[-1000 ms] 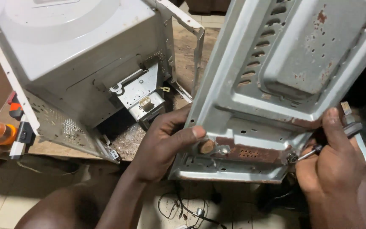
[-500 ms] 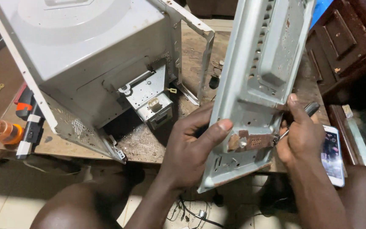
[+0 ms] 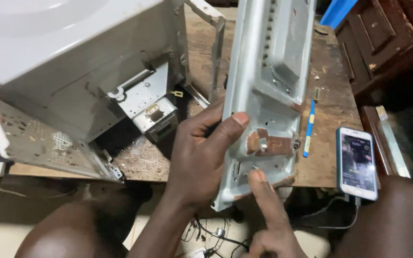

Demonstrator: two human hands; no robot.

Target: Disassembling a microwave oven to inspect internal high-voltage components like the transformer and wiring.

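Over the bench edge | left hand (image 3: 201, 153) grips metal panel (image 3: 268, 86) | right hand (image 3: 271, 224) loose, forefinger touching it, cropped below

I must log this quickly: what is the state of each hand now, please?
Left hand: closed on the grey metal panel, thumb across its face.
Right hand: holding nothing, forefinger touching the panel's lower edge.

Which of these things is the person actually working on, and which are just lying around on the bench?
In hand:
- grey sheet-metal panel with rusty patch, gripped by left hand
- right hand, one finger touching its lower edge

Lying about:
- gutted white metal oven casing
- blue pen-like tool
- white smartphone, screen lit
- worn wooden bench
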